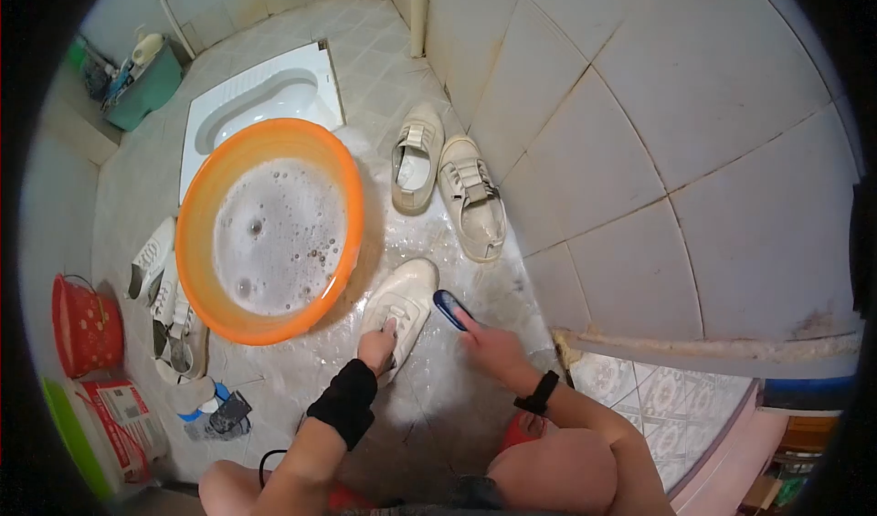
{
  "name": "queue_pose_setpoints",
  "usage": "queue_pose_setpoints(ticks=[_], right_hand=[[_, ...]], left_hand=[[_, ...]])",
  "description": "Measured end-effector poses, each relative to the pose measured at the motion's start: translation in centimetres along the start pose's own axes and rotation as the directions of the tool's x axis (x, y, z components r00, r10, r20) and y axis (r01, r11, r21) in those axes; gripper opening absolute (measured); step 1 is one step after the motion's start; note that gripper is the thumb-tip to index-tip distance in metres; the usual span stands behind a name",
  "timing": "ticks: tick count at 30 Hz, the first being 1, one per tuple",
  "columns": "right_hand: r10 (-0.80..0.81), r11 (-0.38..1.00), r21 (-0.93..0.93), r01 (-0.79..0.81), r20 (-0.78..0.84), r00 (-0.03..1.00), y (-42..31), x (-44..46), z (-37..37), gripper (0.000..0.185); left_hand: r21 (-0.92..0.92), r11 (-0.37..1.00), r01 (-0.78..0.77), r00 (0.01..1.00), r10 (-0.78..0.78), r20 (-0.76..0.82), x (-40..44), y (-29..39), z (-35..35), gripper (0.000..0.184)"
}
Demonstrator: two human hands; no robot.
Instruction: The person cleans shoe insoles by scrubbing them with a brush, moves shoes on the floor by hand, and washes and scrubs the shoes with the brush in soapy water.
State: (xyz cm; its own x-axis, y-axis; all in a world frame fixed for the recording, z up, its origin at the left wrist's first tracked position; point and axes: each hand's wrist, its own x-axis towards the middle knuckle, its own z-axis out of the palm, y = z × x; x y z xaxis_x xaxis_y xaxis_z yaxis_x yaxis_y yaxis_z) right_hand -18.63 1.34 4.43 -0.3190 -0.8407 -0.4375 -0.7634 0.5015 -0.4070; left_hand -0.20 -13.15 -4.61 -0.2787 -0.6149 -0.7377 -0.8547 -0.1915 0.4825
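A white shoe [406, 297] lies on the wet, soapy floor, its toe pointing away. My left hand [376, 350] is closed on the shoe near its opening; some fingers are hidden by the shoe. Just right of the shoe, my right hand [493, 350] holds a dark blue brush [449, 310] by one end, apart from the shoe. Beyond them stand two more pale shoes, one [417, 160] upright near the wall and another [472, 201] beside it. An orange basin [347, 279] of foamy water is to the left.
A squat toilet [332, 87] lies behind the basin. More white shoes [169, 306] are on the left, near a red bucket [89, 329] and a white bucket [128, 425]. A green tub [151, 91] stands at the back left. The tiled wall [621, 151] bounds the right.
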Motion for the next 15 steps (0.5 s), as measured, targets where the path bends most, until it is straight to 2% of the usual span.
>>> queue_pose_setpoints(ticks=[1,3,4,6,7,9,11,12,14,15], right_hand=[[0.019,1.000,-0.010,-0.019,0.012,1.000,0.2,-0.2,-0.6,0.049],[0.032,0.999,-0.027,-0.032,0.017,0.999,1.2,-0.4,-1.4,0.049],[0.036,0.999,-0.041,-0.036,0.000,0.999,1.9,-0.3,-1.6,0.049],[0.027,0.998,-0.050,-0.028,-0.019,0.999,2.1,-0.1,-2.3,0.049],[0.055,0.996,-0.066,-0.056,-0.016,0.998,1.6,-0.4,-3.1,0.048],[0.088,0.993,-0.076,-0.088,-0.009,0.996,1.3,-0.5,-3.7,0.047],[0.120,0.992,-0.007,-0.123,-0.159,0.980,1.4,-0.5,-3.8,0.045],[0.120,0.993,0.006,-0.120,-0.160,0.980,1.4,-0.3,-4.0,0.045],[0.106,0.994,0.044,-0.099,-0.230,0.967,1.6,-0.2,-4.5,0.044],[0.107,0.994,0.056,-0.096,-0.230,0.967,1.6,-0.3,-4.6,0.044]], left_hand=[[-0.007,1.000,-0.002,1.000,0.002,0.002,0.1,-0.3,0.3,0.058],[-0.093,0.986,-0.136,0.985,0.125,-0.117,0.5,-0.8,0.7,0.056],[-0.098,0.985,-0.141,0.984,0.128,-0.124,-0.3,0.0,0.3,0.056],[0.080,0.982,-0.173,0.972,0.183,-0.146,-1.7,1.4,-0.2,0.052],[0.107,0.973,-0.204,0.976,0.211,-0.062,-1.7,1.7,-0.7,0.057],[0.105,0.964,-0.245,0.967,0.251,-0.049,-2.0,2.3,-1.6,0.057],[0.165,0.940,-0.298,0.948,0.312,-0.065,-2.8,3.8,-2.5,0.050],[0.178,0.939,-0.294,0.948,0.310,-0.067,-2.6,3.6,-2.4,0.050],[-0.023,0.906,-0.422,0.898,0.414,-0.149,-2.1,3.2,-2.2,0.040],[-0.019,0.878,-0.479,0.870,0.472,-0.144,-2.3,3.5,-2.4,0.030]])
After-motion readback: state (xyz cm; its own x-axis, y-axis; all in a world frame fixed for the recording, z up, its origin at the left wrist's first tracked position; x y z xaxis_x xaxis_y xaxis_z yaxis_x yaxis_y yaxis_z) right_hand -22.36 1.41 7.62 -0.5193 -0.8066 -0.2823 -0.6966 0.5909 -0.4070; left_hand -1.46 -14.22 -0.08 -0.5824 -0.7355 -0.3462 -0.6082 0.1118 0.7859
